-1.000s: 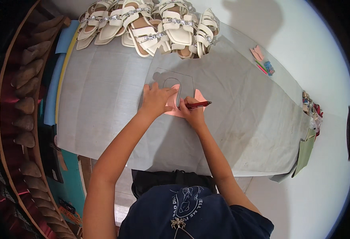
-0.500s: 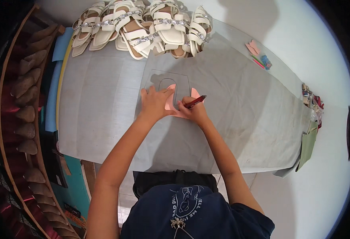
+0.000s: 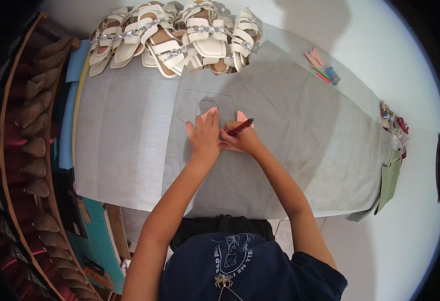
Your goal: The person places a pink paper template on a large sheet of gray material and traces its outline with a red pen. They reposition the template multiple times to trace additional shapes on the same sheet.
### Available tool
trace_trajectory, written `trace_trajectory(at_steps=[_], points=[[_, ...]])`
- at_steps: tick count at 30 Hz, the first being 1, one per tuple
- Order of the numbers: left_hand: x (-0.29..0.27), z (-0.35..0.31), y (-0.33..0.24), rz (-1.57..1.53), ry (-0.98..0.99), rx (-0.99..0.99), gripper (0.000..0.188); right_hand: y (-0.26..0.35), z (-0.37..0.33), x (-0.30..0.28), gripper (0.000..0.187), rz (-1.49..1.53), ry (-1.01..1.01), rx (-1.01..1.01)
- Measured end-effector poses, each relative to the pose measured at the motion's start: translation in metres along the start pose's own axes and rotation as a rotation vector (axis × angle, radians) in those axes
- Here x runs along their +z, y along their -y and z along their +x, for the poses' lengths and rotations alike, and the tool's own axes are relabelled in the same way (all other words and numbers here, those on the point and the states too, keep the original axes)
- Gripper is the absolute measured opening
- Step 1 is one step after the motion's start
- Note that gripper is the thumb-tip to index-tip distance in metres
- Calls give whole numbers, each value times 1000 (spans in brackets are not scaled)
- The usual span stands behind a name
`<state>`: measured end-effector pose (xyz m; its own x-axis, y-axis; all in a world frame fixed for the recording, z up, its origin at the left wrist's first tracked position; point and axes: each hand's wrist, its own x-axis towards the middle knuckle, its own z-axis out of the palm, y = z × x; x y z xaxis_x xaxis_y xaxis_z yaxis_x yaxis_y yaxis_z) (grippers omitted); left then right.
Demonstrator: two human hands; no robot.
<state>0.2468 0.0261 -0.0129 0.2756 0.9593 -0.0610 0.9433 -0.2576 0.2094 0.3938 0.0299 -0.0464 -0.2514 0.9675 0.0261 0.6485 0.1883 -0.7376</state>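
Observation:
Spread over a pink pattern piece [image 3: 241, 116], my left hand [image 3: 205, 136] presses it down with fingers extended, hiding much of it. My right hand [image 3: 244, 139] grips a dark red pen [image 3: 242, 127], its writing end low near the pattern's inner edge and hidden by my fingers. Both hands are close together on a grey sheet of material [image 3: 275, 110]. Just beyond them, a thin drawn outline [image 3: 207, 91] with a curved inner line shows on the grey sheet.
White strappy sandals [image 3: 167, 42] with shiny trim are heaped at the far edge. At the far right lie a pink cut piece [image 3: 314, 57], slim coloured sticks [image 3: 323, 76] and a small blue item [image 3: 332, 75]. A rack of shoe lasts [image 3: 35, 145] stands left.
My left hand has shifted right across the pink piece, now closer to my right hand. My right hand still holds the pen in nearly the same place.

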Motion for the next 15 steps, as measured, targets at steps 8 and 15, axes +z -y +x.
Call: trace_trajectory(at_steps=[8,15], points=[[-3,1,-4,-55,69,-32,100,-4,-1,-16,29,173,63,-41],[-4,-2,-5,-74,91,-32,100,-9,4,-27,27,181,132,-60]])
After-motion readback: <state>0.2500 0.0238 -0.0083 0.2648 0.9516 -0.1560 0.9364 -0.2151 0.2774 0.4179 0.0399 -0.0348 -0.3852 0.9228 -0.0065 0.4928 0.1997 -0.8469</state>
